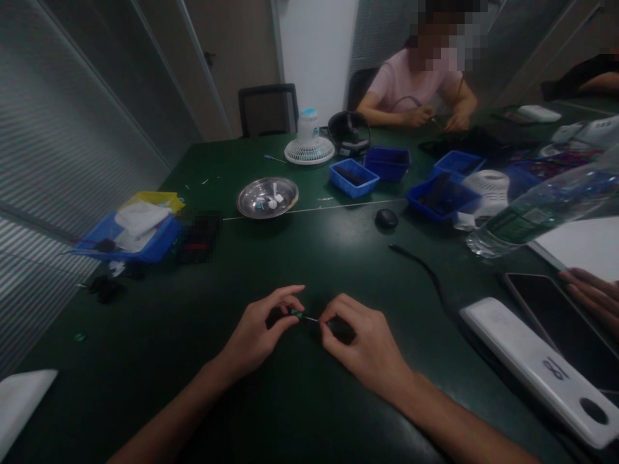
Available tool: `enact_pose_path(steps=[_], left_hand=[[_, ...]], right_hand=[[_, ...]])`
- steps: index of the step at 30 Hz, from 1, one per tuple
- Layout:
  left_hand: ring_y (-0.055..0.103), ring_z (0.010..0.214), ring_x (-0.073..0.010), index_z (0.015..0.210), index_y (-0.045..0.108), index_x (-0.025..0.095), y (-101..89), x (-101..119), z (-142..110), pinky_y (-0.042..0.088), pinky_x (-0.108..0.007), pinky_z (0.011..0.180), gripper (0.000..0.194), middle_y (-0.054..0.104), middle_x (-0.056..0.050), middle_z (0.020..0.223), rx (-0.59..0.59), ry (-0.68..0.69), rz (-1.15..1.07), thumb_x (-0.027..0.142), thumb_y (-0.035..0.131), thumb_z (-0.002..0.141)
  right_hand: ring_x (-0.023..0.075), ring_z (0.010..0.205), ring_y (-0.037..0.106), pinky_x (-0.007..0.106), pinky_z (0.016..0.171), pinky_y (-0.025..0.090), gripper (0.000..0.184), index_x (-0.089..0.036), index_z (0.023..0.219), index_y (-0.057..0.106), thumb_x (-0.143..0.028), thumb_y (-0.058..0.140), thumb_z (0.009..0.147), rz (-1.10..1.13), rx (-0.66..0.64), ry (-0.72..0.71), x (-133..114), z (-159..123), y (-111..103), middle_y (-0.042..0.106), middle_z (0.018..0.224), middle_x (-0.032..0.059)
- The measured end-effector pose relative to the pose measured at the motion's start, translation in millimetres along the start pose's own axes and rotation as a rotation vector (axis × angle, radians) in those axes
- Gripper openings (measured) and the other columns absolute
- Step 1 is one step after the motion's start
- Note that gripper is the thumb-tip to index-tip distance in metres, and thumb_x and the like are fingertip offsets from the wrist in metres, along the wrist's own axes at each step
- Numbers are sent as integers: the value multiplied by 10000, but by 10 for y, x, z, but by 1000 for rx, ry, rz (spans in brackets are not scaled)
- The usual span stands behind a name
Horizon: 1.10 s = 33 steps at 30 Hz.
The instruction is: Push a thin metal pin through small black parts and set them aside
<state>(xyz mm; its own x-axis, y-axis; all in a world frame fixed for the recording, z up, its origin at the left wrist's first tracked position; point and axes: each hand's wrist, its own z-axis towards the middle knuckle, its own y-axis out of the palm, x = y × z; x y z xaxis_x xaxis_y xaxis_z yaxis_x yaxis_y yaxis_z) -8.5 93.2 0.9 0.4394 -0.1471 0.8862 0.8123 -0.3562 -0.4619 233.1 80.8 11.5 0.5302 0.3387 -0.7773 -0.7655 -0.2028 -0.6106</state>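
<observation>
Between the thumb and finger of my left hand (264, 325) is a small green piece (296, 314), too small to name for certain. Its index finger stretches out above the piece. My right hand (362, 332) pinches a thin light-coloured rod (312, 319), whose far tip reaches the green piece or comes very close to it. Both hands are just above the dark green table (300, 399), near its front. What kind of rod it is cannot be made out.
Ahead stands a metal bowl (268, 198) with small white pieces. Left is a blue bin (145, 238) with white cloth-like items. Right are a black mouse (387, 219), a cable, a white device (536, 367) marked 18, a phone (561, 322) and a plastic bottle (527, 216). Another person sits opposite.
</observation>
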Motion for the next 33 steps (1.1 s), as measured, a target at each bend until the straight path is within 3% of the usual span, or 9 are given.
enact_pose_path(steps=[16,20,23,26,29,33], left_hand=[[666,1021,-163,1459,558,322,38,42,-15,527,-327,943,531,727,-1,1183,-100,39,-28,167,672,964],[667,1037,-163,1483,527,339,51,40,-19,546,-349,963,594,669,-21,1340,-73,48,-17,156,697,944],[666,1014,-164,1488,512,345,45,39,-22,563,-345,914,616,669,-23,1297,-54,39,22,152,708,936],[652,1059,-181,1383,601,327,34,37,-24,565,-355,895,468,644,-33,1331,-30,54,116,184,702,949],[557,1311,-233,1184,700,295,32,36,-6,494,-447,1084,230,573,-31,1458,1,90,222,234,697,962],[480,1412,-250,1140,693,291,67,62,83,419,-514,1166,162,580,-21,1483,-9,108,298,272,679,980]], right_hand=[[156,779,651,282,690,470,105,-221,989,683,-176,589,989,-2,-51,-120,36,-30,98,666,998,36],[169,863,664,291,763,481,112,-220,989,695,-214,585,1013,124,79,-55,21,-22,40,683,989,32],[173,832,656,296,748,471,122,-226,930,701,-266,616,1006,177,197,58,32,3,-4,696,920,15],[181,790,651,306,725,465,148,-225,914,712,-314,630,999,212,260,147,57,20,-18,706,890,12],[188,795,654,309,725,465,162,-224,919,717,-339,633,997,228,261,175,81,19,-12,712,898,16],[195,815,658,308,741,470,164,-220,921,717,-337,629,994,238,263,173,92,20,0,716,904,21]])
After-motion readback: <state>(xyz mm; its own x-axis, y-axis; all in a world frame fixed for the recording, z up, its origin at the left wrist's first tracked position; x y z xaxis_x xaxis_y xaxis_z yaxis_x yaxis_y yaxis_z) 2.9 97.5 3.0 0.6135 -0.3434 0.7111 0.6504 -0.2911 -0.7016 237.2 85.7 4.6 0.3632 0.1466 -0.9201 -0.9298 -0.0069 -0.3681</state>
